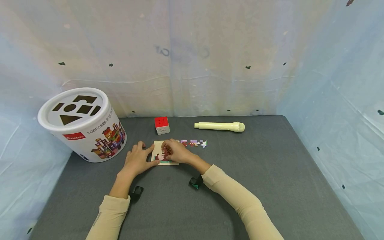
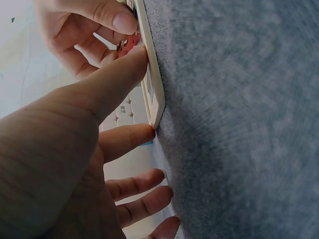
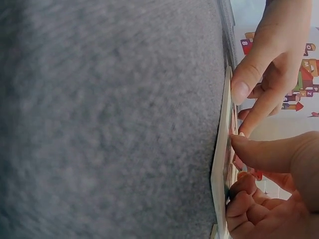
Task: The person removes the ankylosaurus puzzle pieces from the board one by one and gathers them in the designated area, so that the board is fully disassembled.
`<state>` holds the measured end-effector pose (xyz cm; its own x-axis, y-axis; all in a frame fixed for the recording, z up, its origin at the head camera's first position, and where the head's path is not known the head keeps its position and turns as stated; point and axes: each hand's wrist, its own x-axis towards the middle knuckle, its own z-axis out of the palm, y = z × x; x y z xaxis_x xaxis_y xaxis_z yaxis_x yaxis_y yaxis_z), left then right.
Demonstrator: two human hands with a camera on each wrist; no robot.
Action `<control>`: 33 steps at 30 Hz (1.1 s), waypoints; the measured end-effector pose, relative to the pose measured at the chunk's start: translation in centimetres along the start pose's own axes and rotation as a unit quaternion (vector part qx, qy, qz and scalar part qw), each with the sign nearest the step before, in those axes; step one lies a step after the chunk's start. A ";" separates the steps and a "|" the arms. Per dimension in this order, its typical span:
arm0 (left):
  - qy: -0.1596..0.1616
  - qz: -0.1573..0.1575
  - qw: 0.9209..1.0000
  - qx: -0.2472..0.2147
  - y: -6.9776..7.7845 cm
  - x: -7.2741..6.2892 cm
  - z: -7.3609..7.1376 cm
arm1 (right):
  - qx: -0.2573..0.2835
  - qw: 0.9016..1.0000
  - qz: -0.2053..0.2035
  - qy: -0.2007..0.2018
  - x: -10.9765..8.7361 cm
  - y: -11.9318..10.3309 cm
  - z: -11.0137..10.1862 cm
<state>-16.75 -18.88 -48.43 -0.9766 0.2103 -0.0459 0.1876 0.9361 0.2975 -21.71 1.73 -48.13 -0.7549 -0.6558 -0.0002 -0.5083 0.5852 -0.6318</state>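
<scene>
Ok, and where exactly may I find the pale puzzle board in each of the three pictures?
Head: the puzzle board lies below and slightly left of centre.
Left wrist: its pale edge runs down from the top, near the middle.
Right wrist: its edge stands right of centre, reaching the bottom.
Shared landmark: the left hand, beside the board in every view.

A large white cylindrical tub (image 1: 87,140) blocks the way left of the left hand (image 1: 136,161). Beyond the right hand (image 1: 180,151), a red-and-white plastic cube (image 1: 162,125) and pale-yellow microphone-shaped object (image 1: 219,126) obstruct; rightward, the grey cloth-covered surface (image 1: 285,173) leaves wide passage.
</scene>
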 end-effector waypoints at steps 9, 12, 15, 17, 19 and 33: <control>-0.001 0.001 1.000 0.002 0.0 -0.1 -0.1 | 0.006 1.000 0.001 -0.002 0.0 -0.1 -0.1; 0.000 0.002 1.000 0.002 0.1 0.0 -0.1 | 0.010 1.000 0.000 0.000 0.0 0.0 -0.1; -0.001 0.001 1.000 0.003 0.1 0.0 -0.1 | 0.023 1.000 -0.012 0.008 -0.2 0.1 -0.1; -0.001 0.000 1.000 0.003 0.1 -0.1 -0.1 | 0.036 0.999 -0.027 0.018 -0.2 0.3 -0.1; -0.001 0.000 1.000 0.004 0.1 -0.1 -0.1 | 0.047 0.998 -0.042 0.027 -0.4 0.4 -0.1; -0.001 0.001 1.000 0.006 0.0 0.0 0.0 | 0.051 0.998 -0.026 0.027 -0.2 0.4 -0.1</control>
<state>-16.74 -18.89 -48.49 -0.9758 0.2132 -0.0476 0.1912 0.9389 0.2863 -21.78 2.11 -48.30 -0.7507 -0.6565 0.0743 -0.5045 0.4970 -0.7060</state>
